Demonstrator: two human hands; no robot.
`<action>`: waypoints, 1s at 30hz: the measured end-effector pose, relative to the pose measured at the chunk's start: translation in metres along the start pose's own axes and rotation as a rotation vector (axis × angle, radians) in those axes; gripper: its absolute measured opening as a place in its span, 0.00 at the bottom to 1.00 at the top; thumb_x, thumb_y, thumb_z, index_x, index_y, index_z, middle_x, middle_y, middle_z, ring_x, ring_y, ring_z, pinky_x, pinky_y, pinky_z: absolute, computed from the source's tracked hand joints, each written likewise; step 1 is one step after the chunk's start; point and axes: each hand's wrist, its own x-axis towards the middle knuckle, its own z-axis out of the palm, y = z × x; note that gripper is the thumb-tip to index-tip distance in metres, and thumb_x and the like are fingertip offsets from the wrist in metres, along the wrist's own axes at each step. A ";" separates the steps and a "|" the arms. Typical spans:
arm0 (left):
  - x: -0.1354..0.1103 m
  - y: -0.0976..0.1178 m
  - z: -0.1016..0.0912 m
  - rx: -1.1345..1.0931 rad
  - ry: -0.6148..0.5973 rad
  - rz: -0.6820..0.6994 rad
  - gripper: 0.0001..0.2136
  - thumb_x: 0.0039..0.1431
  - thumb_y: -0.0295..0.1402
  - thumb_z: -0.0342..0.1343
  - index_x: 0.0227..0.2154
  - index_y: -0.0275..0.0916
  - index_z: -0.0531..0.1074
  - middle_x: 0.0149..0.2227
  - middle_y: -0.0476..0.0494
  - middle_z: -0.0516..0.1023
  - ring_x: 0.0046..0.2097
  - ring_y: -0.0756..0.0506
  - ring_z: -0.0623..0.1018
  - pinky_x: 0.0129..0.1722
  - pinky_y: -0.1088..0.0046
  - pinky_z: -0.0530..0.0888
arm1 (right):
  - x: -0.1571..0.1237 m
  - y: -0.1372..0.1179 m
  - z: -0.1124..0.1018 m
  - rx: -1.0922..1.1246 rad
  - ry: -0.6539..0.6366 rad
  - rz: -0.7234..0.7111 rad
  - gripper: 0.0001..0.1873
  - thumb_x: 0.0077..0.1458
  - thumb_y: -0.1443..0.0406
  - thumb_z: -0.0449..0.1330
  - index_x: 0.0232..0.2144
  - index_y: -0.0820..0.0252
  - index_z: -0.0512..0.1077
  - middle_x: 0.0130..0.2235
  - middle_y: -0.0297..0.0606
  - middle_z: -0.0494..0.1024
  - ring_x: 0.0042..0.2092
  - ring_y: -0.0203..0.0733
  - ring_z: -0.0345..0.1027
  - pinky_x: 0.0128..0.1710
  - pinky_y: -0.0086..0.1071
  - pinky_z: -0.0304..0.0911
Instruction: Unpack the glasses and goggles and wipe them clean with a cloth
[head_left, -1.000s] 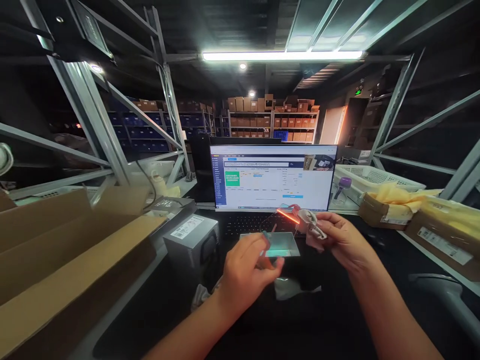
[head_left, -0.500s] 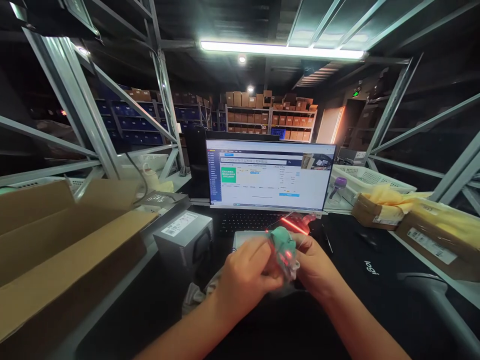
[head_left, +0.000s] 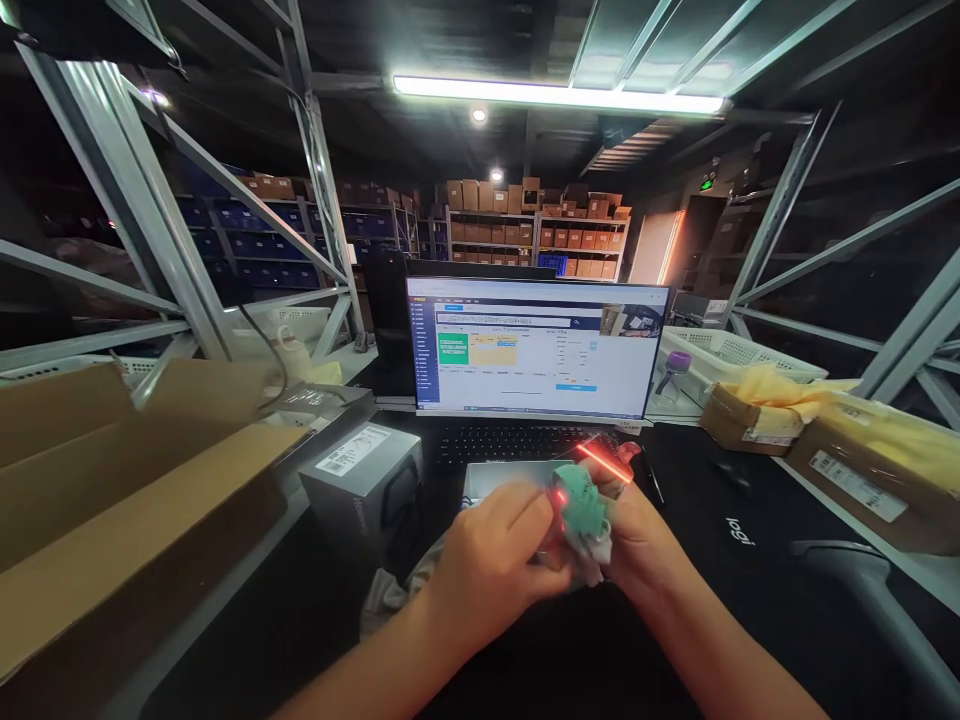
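Between my two hands is a small crumpled green and whitish bundle (head_left: 581,508); its exact kind I cannot make out. My left hand (head_left: 501,545) is closed, with its fingertips at the bundle's left side. On the other side, my right hand (head_left: 634,520) has its fingers wrapped round the bundle, partly hidden behind it. Red scanner light falls across the right fingers and the green part. Just behind my left hand stands a light open box (head_left: 484,478), mostly covered. Under my left wrist lies a crumpled greyish material (head_left: 382,600).
A grey box (head_left: 364,480) with a label stands to the left, beside a large open carton (head_left: 150,530). Ahead are a keyboard (head_left: 480,443) and a monitor (head_left: 525,375). At right are a handheld scanner (head_left: 862,570), a mouse (head_left: 731,476) and a brown carton (head_left: 862,480).
The green bundle and my right hand have shifted slightly right, and the bundle shows more of its green side. On the screen, an orange-yellow panel has appeared.
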 end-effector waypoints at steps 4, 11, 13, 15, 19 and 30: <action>-0.001 -0.001 0.000 -0.005 -0.037 0.008 0.06 0.48 0.22 0.54 0.27 0.40 0.66 0.28 0.48 0.74 0.30 0.47 0.73 0.29 0.72 0.72 | 0.001 0.001 0.001 0.047 0.001 -0.010 0.13 0.40 0.63 0.75 0.27 0.60 0.76 0.26 0.32 0.75 0.22 0.32 0.63 0.18 0.25 0.61; -0.003 0.002 0.003 0.008 -0.088 0.072 0.08 0.47 0.22 0.53 0.31 0.39 0.68 0.30 0.47 0.76 0.31 0.46 0.74 0.27 0.71 0.71 | 0.008 0.000 -0.006 0.191 0.054 -0.022 0.14 0.34 0.69 0.74 0.22 0.61 0.72 0.22 0.28 0.68 0.22 0.28 0.58 0.22 0.20 0.62; -0.003 0.003 0.005 0.020 -0.083 0.073 0.07 0.48 0.22 0.54 0.31 0.39 0.69 0.30 0.47 0.76 0.31 0.45 0.75 0.28 0.71 0.72 | 0.009 0.001 -0.009 0.222 0.079 -0.037 0.15 0.35 0.68 0.75 0.24 0.59 0.72 0.23 0.27 0.68 0.24 0.29 0.60 0.24 0.21 0.64; -0.002 0.005 0.006 0.027 -0.086 0.068 0.06 0.49 0.23 0.55 0.30 0.39 0.69 0.30 0.46 0.77 0.31 0.45 0.75 0.28 0.71 0.73 | 0.010 0.003 -0.012 0.225 0.087 -0.065 0.15 0.39 0.64 0.75 0.24 0.58 0.71 0.23 0.27 0.68 0.24 0.31 0.61 0.27 0.24 0.67; -0.001 0.005 0.008 0.050 -0.079 0.072 0.06 0.50 0.23 0.54 0.30 0.39 0.69 0.30 0.46 0.77 0.30 0.45 0.76 0.28 0.72 0.73 | 0.009 0.003 -0.017 0.044 0.038 -0.183 0.17 0.51 0.55 0.70 0.23 0.56 0.68 0.23 0.29 0.67 0.25 0.35 0.63 0.30 0.30 0.71; -0.002 0.004 0.003 0.068 -0.098 0.064 0.06 0.51 0.24 0.54 0.32 0.38 0.69 0.32 0.45 0.78 0.32 0.45 0.77 0.29 0.72 0.75 | 0.014 -0.013 -0.017 0.096 0.010 -0.195 0.21 0.38 0.58 0.78 0.18 0.56 0.68 0.19 0.26 0.61 0.22 0.32 0.54 0.23 0.26 0.68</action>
